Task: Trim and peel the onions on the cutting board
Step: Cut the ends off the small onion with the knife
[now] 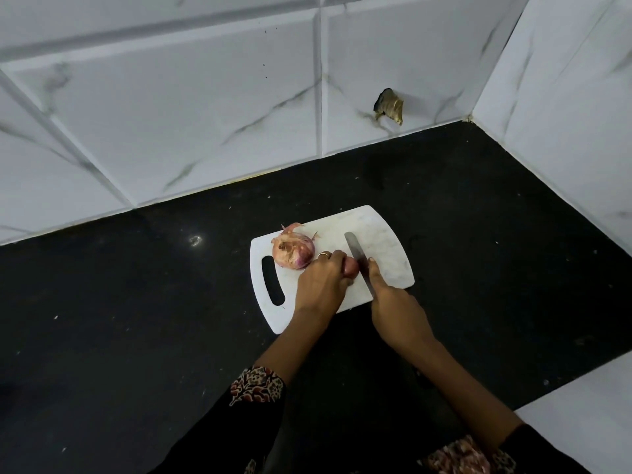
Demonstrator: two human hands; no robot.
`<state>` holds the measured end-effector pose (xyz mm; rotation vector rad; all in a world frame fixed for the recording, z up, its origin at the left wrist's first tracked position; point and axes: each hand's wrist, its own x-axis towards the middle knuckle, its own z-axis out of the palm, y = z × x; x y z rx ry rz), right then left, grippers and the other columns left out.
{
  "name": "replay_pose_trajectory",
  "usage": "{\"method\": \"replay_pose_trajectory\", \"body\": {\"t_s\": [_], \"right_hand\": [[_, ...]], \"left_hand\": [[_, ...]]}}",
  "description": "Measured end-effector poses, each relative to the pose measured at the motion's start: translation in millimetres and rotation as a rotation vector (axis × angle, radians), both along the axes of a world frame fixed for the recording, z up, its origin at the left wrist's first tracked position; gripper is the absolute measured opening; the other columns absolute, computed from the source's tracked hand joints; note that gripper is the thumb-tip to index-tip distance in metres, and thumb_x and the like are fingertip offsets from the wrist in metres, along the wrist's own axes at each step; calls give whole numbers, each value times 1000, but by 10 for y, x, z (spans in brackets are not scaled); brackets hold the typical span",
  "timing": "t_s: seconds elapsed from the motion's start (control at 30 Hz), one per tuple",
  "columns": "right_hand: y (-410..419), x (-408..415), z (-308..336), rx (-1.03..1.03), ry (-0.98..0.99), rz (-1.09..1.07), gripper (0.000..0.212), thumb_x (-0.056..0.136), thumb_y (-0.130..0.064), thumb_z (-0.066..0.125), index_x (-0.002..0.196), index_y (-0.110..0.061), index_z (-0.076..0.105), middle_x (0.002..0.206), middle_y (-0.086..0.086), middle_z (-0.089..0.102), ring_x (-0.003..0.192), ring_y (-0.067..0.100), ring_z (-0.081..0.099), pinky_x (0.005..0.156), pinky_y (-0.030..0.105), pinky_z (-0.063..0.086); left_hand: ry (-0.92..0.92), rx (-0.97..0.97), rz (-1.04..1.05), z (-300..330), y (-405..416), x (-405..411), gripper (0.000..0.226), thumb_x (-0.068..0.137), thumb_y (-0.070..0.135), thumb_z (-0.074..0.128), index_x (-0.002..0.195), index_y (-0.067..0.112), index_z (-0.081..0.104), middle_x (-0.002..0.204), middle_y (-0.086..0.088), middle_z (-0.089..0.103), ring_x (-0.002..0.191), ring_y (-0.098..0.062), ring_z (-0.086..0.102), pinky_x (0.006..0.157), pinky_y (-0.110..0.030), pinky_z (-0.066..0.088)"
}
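A white cutting board (pixel 379 234) lies on the black table (pixel 136 302), its slotted handle at the left end. Just right of that slot sits a whole onion (pixel 293 252), still in its papery pink skin, with loose flakes of peel beside it on the board. Next to it the left hand (pixel 321 278), a ring on one finger, rests on the board with its fingers curled down over a second onion (pixel 352 267), of which only a small reddish end shows past the knuckles. Touching that exposed end is the blade of a knife (pixel 357 256), which runs from the far side of the board back toward the person. The right hand (pixel 393 309) grips the handle, fingers wrapped round it and the forefinger laid along the blade's spine. A chipped hole (pixel 390 105) shows in the marble-tiled wall behind.
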<state>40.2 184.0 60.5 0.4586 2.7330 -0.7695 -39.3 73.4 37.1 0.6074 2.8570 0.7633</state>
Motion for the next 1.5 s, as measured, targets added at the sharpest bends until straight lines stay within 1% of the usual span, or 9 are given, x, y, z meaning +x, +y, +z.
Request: {"method": "replay_pose_trajectory", "body": {"t_s": [0.13,0.3,0.53,0.67,0.87,0.97,1.07,1.33,1.5], "right_hand": [[35,-33,28,20,-14,12,72,96,-8,35,150,-32,-6,71,-1,49,60,11,49,58,30,42],[19,-90,12,23,-33,37,75,94,-4,35,150,-30,-7,64,-1,43,54,8,43,47,24,32],[44,-53,25,8,-41,70,74,95,-5,36,150,-29,-7,66,-2,44,58,10,46,53,27,38],[12,-208,-5,35,-55,90,77,93,-6,39,151,-26,-7,78,1,46,70,14,48,60,31,39],[-36,-69,-8,69,-65,53,79,93,-4,37,149,-29,-12,68,-3,41,65,12,48,61,32,39],[-55,-151,-37,66,-65,42,80,92,-3,38,150,-28,-12,73,-1,45,67,13,49,63,32,42],[7,-132,-1,65,-89,71,78,94,-6,38,150,-29,-11,80,1,47,74,14,51,66,32,44],[-71,-110,-52,97,-48,45,78,93,-5,38,150,-27,-12,81,2,53,69,14,54,60,31,44],[-15,-95,-1,73,-50,70,79,94,-7,37,149,-30,-14,78,1,51,72,14,56,65,32,48]], "left_hand": [[-26,-27,-10,18,-1,-46,29,89,28,62,112,10,61,107,-11,62,96,-26,58,69,-29,42],[-108,76,37,6,19,-159,27,84,22,69,106,7,67,103,-11,68,88,-20,60,75,-28,49],[-171,162,60,7,-33,-190,38,81,19,73,115,3,66,107,-10,70,95,-21,63,80,-23,48],[-205,167,86,-7,-33,-220,39,80,21,75,114,4,67,105,-8,71,86,-15,61,75,-21,46],[-215,195,149,-39,12,-219,38,80,24,75,113,5,68,103,-7,72,89,-16,64,77,-21,49],[-222,185,171,-39,26,-237,33,80,26,74,105,5,70,98,-8,72,84,-17,64,77,-28,53],[-237,189,168,-51,13,-239,35,81,24,74,109,4,69,100,-8,72,82,-13,60,75,-23,50],[-287,115,165,8,35,-301,32,84,30,69,104,5,70,91,-9,71,77,-17,60,67,-26,49],[-220,38,152,56,79,-206,37,91,33,59,119,9,61,107,-11,69,92,-23,63,80,-33,52]]}}
